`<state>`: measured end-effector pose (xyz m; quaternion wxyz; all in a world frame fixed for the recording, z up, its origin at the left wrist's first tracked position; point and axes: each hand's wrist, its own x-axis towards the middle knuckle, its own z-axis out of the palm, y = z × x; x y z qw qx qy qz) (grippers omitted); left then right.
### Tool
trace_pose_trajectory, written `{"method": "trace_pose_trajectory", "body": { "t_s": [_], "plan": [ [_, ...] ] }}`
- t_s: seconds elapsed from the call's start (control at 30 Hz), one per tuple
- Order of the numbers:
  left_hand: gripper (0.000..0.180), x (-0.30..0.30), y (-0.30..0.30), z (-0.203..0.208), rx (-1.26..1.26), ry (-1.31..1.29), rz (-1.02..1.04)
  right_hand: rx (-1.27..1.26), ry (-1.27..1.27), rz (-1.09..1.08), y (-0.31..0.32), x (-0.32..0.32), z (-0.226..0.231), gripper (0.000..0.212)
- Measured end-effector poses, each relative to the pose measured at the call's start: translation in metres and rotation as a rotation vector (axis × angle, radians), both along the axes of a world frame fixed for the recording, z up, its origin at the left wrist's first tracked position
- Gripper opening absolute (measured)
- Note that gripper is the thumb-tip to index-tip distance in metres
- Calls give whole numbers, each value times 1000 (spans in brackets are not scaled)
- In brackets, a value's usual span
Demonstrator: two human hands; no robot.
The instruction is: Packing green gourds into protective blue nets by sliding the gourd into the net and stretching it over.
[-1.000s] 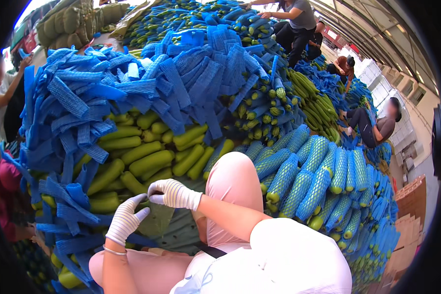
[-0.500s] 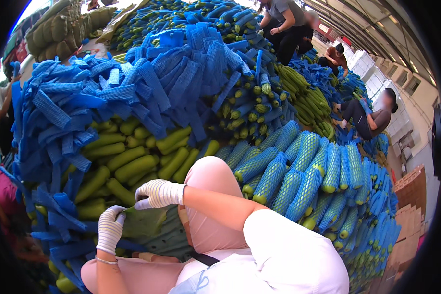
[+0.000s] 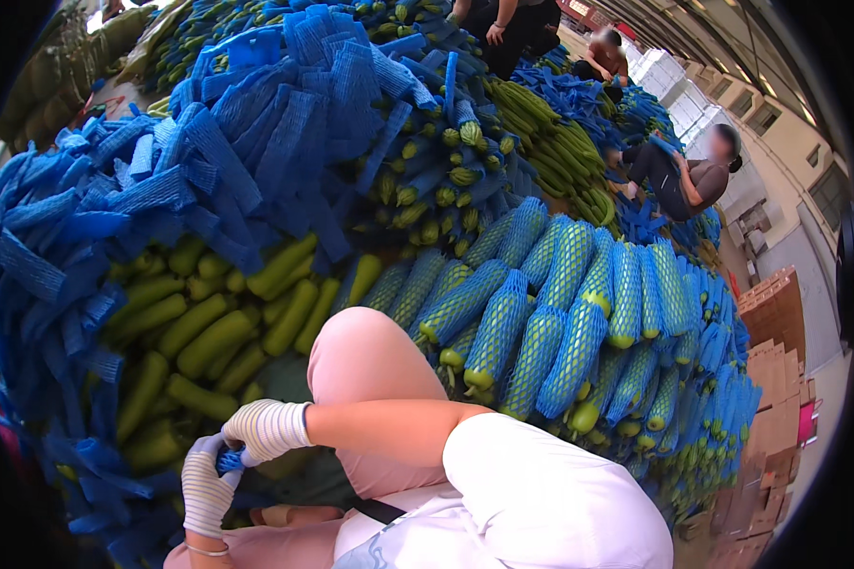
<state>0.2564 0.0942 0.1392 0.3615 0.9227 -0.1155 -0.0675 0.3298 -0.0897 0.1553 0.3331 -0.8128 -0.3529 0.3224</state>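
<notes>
My left hand (image 3: 204,486) and my right hand (image 3: 269,429), both in striped, grey-tipped work gloves, meet low on the left above my lap. Their fingers are closed on a bunched blue foam net sleeve (image 3: 228,461), of which only a small part shows between the fingertips. A greenish shape under the right hand is too dark to make out. Just beyond the hands lies a heap of bare smooth green gourds (image 3: 216,343). Behind and left of it is a big pile of flat blue net sleeves (image 3: 220,156).
To the right of my raised knee are stacked rows of gourds in blue nets (image 3: 567,351). Ribbed, unwrapped long green gourds (image 3: 541,142) lie farther back. A seated person (image 3: 693,175) and others work beyond. Brown cartons (image 3: 769,417) stand at the right edge.
My hands have drawn together, and a blue net sleeve now shows between the fingers where a green thing was before. The whole scene has shifted left and up.
</notes>
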Motion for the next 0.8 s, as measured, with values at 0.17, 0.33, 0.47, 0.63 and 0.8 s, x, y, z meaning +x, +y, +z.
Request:
{"method": "trace_pose_trajectory", "body": {
  "t_s": [0.17, 0.33, 0.47, 0.63, 0.8],
  "plan": [
    [47, 7, 10, 3, -87, -11, 46, 32, 33, -146, -14, 26, 17, 35],
    [49, 13, 8, 13, -233, 122, 75, 80, 101, -205, -23, 35, 11, 33],
    [56, 24, 2, 22, -209, 34, 61, 599, 366, -496, -16, 44, -14, 32],
    [60, 24, -16, 44, -111, -308, 42, 399, 275, -633, -6, 39, 9, 28],
    [58, 30, -50, 32, 17, -371, 91, 699, 521, -786, 22, 40, -31, 27]
  ]
}}
